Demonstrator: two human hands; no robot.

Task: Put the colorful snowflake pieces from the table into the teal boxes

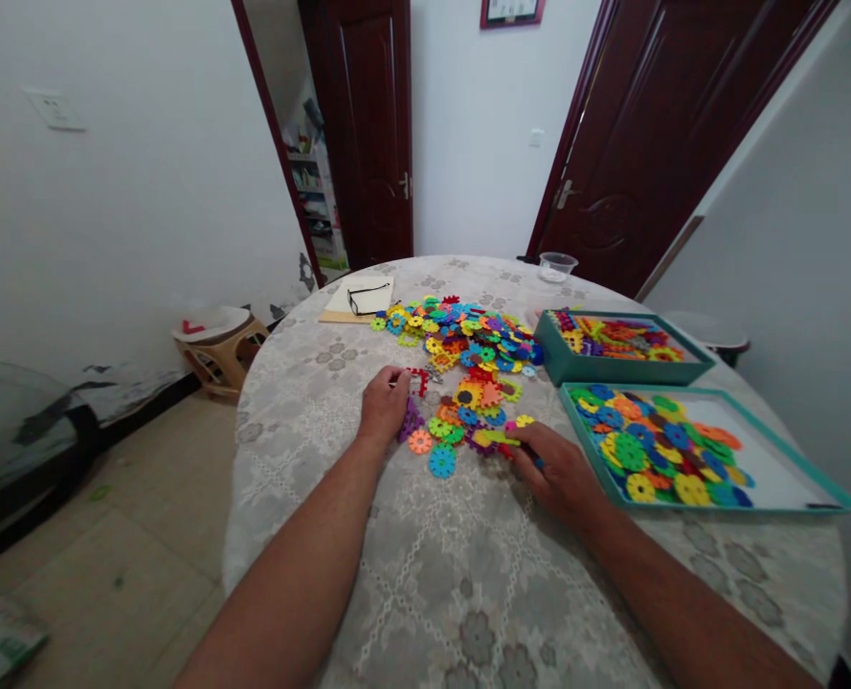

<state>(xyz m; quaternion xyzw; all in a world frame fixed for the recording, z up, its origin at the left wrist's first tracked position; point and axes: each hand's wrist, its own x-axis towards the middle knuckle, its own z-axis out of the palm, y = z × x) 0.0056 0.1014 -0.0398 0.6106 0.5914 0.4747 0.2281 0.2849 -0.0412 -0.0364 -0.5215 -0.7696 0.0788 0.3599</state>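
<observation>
A heap of colourful plastic snowflake discs [468,344] lies spread over the middle of a round table [425,574] with a lace cloth. My left hand [383,406] rests at the heap's near left edge, fingers curled round a red disc, with a purple disc [411,421] beside the thumb. My right hand [558,471] lies at the heap's near right edge, fingers closed on a small stack of joined discs, yellow-green and red. Loose orange [419,441] and blue [441,461] discs sit between the two hands.
Two teal trays stand at the right: the far one [550,359] filled with discs, the near one [597,459] with discs over its left half. Black glasses [368,299] lie on a notebook at the back. A clear cup [558,265] stands at the far edge. A stool [220,349] is on the floor at left.
</observation>
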